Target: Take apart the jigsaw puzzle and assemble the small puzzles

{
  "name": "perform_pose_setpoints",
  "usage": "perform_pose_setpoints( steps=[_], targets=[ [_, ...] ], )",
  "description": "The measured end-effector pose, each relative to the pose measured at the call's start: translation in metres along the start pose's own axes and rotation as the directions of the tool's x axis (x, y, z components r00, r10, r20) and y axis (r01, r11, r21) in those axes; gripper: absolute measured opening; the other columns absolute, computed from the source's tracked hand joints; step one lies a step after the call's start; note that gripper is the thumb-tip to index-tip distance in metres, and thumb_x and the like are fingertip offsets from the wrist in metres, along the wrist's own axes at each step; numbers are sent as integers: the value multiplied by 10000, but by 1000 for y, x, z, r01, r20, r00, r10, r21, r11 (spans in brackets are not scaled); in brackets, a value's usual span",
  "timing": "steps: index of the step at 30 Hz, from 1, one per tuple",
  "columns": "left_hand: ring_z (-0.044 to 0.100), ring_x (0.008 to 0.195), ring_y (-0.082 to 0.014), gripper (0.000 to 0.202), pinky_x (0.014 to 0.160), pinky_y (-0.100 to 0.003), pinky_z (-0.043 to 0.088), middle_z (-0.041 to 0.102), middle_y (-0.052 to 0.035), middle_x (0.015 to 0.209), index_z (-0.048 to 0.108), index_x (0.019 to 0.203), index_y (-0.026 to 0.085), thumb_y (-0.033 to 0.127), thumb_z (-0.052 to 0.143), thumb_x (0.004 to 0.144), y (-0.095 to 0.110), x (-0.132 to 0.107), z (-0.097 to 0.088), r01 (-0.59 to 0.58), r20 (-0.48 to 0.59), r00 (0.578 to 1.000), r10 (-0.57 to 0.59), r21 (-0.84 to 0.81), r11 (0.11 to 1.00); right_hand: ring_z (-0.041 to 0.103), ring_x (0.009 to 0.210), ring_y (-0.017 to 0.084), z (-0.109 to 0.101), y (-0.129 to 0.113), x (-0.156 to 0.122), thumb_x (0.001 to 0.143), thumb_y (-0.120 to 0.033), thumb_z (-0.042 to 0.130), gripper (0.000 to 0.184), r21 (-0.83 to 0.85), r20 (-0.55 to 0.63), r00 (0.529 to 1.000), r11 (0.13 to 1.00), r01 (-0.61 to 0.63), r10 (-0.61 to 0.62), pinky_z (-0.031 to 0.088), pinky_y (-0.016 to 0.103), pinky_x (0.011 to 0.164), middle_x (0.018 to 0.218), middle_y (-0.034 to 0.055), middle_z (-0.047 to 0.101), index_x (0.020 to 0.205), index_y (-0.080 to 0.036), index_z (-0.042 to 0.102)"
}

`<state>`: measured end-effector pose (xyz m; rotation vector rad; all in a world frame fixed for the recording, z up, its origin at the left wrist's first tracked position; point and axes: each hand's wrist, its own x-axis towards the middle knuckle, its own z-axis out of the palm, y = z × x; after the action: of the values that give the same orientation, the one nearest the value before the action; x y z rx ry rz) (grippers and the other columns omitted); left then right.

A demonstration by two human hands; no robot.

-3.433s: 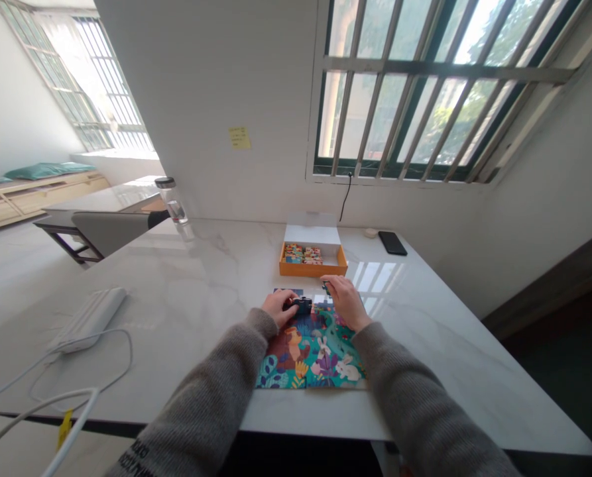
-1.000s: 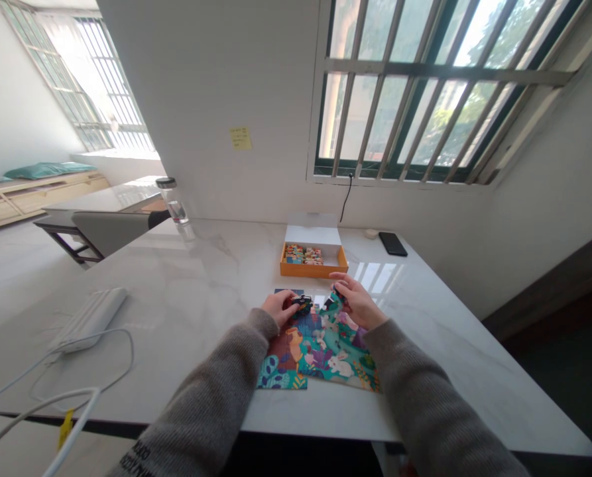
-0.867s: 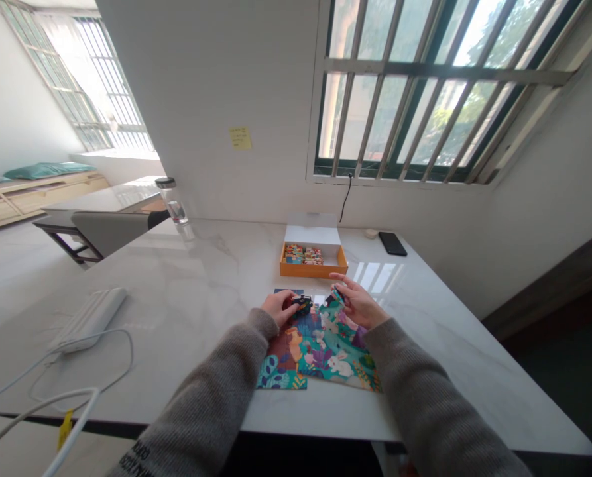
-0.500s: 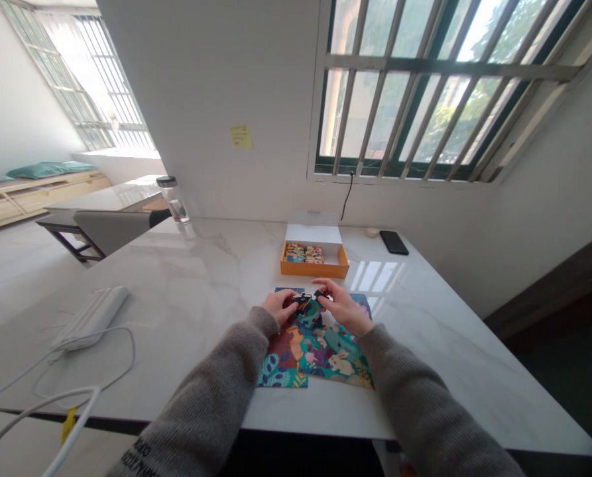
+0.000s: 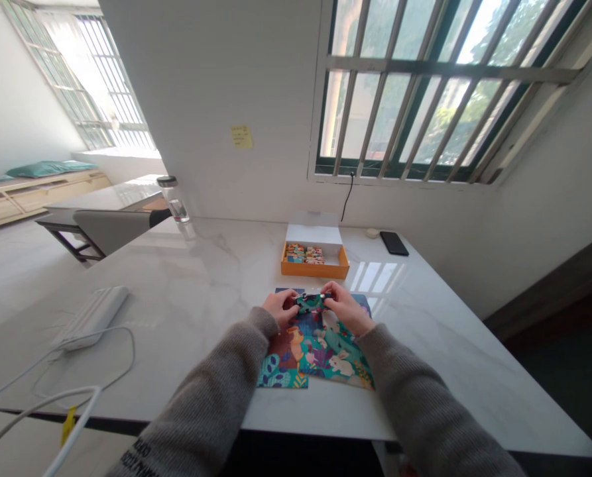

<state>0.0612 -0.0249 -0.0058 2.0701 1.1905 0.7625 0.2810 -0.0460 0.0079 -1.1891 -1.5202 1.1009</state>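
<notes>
In the head view, the left hand point(image 5: 279, 308) and right hand point(image 5: 346, 309) pinch what looks like a teal puzzle piece point(image 5: 310, 303) between them, just above the part-built jigsaw point(image 5: 315, 358) on the counter point(image 5: 201, 278). More pieces point(image 5: 304, 252) remain in the orange box point(image 5: 315, 272) beyond it.

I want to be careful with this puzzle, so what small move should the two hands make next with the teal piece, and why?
Probably lower the small teal cardboard puzzle section gently onto the colourful jigsaw puzzle, because the left hand and right hand both pinch it directly above that puzzle's upper part.
</notes>
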Motion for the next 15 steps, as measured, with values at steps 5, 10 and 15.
perform_pose_setpoints(
  steps=[5, 10, 15],
  targets=[
    [512, 615, -133, 284, 595, -229, 407, 618, 8, 691, 669, 998, 157, 285, 622, 748, 1, 0, -1, -27, 4, 1000, 27, 25, 999, 538, 661, 125, 7, -5, -6, 729, -225, 554, 253, 25, 77, 997, 1000, -7, 5, 467, 268, 625, 772, -46, 517, 979, -221, 515],
    [471, 590, -124, 274, 592, -230, 395, 561, 26, 638, 669, 990, 149, 306, 611, 772, -3, 1, 0, -33, 20, 999, 34, -57, 998, 557, 661, 130, 3, -10, -4, 721, -273, 634, 343, 372, 134, 986, 917, -147, 104, 481, 281, 580, 872, -18, 527, 1037, -245, 501],
    [487, 597, -124, 253, 598, -234, 401, 567, 24, 657, 645, 969, 144, 304, 625, 773, -3, 1, 1, 11, -11, 1000, -12, -90, 996, 514, 668, 116, 0, -8, 0, 753, -282, 638, 383, 233, 1, 999, 972, 42, -43, 425, 247, 594, 812, -33, 521, 1112, -234, 513]
  ],
)
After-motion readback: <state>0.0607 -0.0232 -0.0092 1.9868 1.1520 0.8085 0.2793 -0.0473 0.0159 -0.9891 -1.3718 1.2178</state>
